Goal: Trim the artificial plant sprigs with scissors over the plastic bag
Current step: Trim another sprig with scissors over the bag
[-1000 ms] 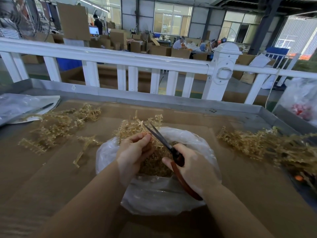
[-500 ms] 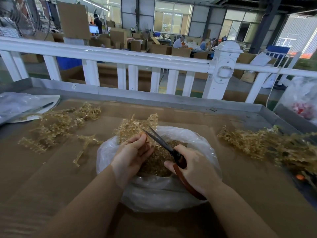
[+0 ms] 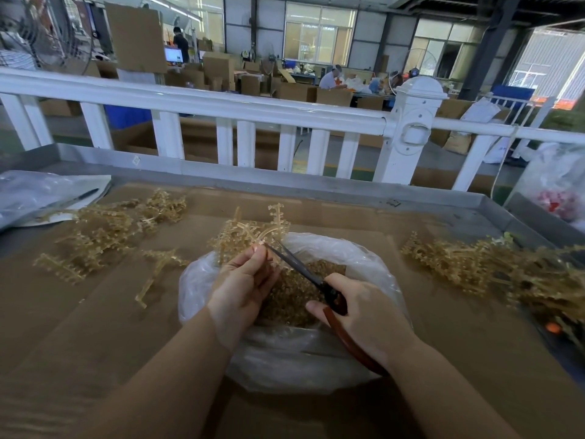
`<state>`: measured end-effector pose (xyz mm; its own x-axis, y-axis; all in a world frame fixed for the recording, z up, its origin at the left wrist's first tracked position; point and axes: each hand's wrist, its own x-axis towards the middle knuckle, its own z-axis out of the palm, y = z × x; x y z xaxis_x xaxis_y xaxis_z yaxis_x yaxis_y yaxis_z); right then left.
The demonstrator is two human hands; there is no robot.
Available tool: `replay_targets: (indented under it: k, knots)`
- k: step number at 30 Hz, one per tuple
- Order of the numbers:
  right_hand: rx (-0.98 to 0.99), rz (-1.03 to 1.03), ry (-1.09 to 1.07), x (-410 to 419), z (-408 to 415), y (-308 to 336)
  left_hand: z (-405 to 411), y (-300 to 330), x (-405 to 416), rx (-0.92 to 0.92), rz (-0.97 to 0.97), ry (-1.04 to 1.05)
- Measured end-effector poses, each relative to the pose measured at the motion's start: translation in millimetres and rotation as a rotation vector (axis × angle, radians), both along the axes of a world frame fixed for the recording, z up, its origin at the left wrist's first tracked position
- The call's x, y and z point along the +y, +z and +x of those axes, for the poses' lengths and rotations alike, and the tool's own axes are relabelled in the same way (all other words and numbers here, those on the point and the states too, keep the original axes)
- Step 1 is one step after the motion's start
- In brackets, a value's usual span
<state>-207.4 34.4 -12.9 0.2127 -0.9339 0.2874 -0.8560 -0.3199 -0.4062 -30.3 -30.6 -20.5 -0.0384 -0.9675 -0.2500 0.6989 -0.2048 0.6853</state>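
Over the mouth of a crumpled, clear plastic bag (image 3: 357,264) on the cardboard-covered bench (image 3: 95,327), the left hand (image 3: 243,286) pinches a pale tan, branching plastic plant sprig (image 3: 253,229) between thumb and curled fingers (image 3: 258,259), close to its stem end. The sprig fans up and away from the hand, beyond the bag's far rim. The right hand (image 3: 364,315) is wrapped around the reddish-brown handles of a pair of dark-bladed scissors (image 3: 297,267), fingers clamped on them. The blade tips sit right at the left fingertips, where the stem emerges. Whether the blades have met on the stem is hard to tell from this angle.

The bag already holds a mound of small tan trimmings (image 3: 294,296). More sprigs lie in a loose pile on the left (image 3: 104,232) and another heap on the right (image 3: 493,267), both well apart from the bag.

The sprig looks light and springy, with stiff little side branches that would likely snag on neighbours. It is best held firmly on the bare main stem just behind the cut, so it cannot twist or flick away. The cut falls very close to the fingertips, which calls for care.
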Motion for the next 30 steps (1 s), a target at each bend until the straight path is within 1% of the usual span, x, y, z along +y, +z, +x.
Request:
replay_targets:
  k: [8, 12, 16, 21, 25, 30]
  knots:
    - [0.051, 0.016, 0.006, 4.9, -0.4, 8.4, -3.5, -1.3, -0.6, -0.004, -0.022, 0.032]
    - [0.065, 0.047, -0.001, 4.4, 1.1, 10.7, -0.3, -3.9, 1.5, -0.021, -0.082, -0.045]
    - [0.038, 0.087, 0.012, 5.0, 2.0, 9.0, 4.5, -4.4, 5.2, -0.025, -0.142, -0.103]
    - [-0.004, 0.117, 0.01, 5.6, 2.7, 7.1, 5.3, -5.7, 7.1, -0.047, -0.16, -0.119]
    - [-0.04, 0.132, 0.005, 4.9, 2.2, 7.0, 4.8, -6.9, 7.7, -0.093, -0.204, -0.126]
    - [-0.066, 0.145, 0.007, 5.1, 0.3, 8.2, 0.9, -8.0, 7.1, -0.189, -0.195, -0.109]
